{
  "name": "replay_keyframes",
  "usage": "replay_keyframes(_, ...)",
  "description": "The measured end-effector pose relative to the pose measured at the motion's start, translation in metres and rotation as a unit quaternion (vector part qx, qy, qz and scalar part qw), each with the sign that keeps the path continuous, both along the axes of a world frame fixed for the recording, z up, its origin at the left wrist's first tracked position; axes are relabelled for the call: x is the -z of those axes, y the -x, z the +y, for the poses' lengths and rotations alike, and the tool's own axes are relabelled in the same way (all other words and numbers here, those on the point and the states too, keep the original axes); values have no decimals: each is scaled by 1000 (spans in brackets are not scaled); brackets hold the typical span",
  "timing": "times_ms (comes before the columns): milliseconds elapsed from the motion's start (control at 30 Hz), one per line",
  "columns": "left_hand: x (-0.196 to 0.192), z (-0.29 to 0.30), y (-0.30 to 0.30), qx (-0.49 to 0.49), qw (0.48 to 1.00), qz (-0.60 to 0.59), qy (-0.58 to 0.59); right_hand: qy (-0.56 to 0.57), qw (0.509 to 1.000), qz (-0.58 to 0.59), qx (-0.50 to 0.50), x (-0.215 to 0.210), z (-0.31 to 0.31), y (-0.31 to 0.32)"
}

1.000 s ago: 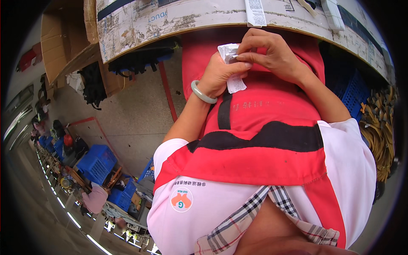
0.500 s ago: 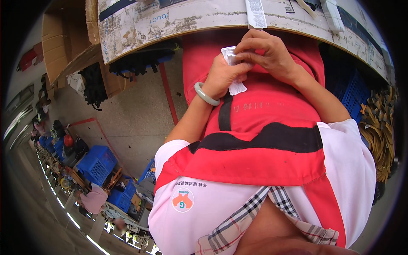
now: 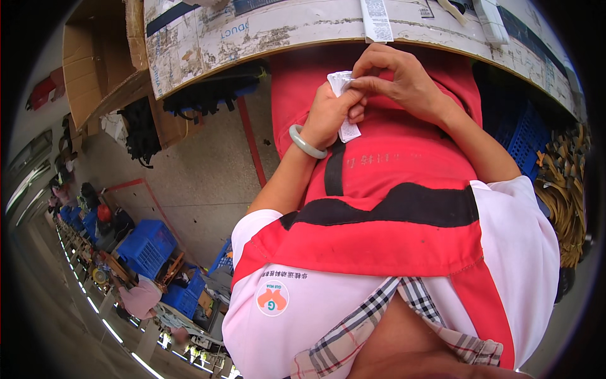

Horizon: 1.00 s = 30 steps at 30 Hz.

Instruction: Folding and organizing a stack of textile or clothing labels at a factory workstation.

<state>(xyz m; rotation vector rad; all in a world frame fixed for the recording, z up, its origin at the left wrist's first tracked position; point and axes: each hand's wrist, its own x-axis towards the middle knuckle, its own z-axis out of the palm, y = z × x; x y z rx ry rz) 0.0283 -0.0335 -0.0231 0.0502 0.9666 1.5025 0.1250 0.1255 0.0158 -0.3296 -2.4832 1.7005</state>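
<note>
A small stack of white printed labels (image 3: 349,131) is clasped in my left hand (image 3: 325,117), which wears a pale bangle on its wrist. The stack stands out above and below the closed fingers. Beside it, my right hand (image 3: 401,82) pinches the upper edge of the labels between thumb and forefinger. Both hands are in front of my red apron (image 3: 391,164), close to the table's edge. A longer white printed label strip (image 3: 377,24) lies on the worn table (image 3: 278,31) and reaches its edge, just above my right hand.
An open cardboard box (image 3: 101,57) stands left of the table. Black items (image 3: 208,95) sit under the tabletop. Blue crates (image 3: 148,247) and a person in pink (image 3: 139,297) are farther off at left. At right are a blue basket (image 3: 521,136) and piled brown pieces (image 3: 562,196).
My right thumb and fingers have shifted slightly up to the top edge of the labels, fanning them a little. My left hand keeps its hold, its fingers more visible now.
</note>
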Motion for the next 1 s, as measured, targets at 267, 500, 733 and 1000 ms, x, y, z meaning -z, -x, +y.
replay_keyframes(267, 0, 1, -4, 0, 995, 93, -23, -112, 993, 40, 13, 0, -11, 2)
replay_keyframes(500, -6, 5, -5, -35, 992, 120, -6, -154, 984, -5, -89, 6, -13, -12)
replay_keyframes(733, -7, 1, -4, -23, 994, 103, 29, -70, 994, -4, -89, -7, -7, -6)
replay_keyframes(1000, -3, 0, -2, 1, 998, 42, -39, 43, 999, 25, -16, -9, 6, -6)
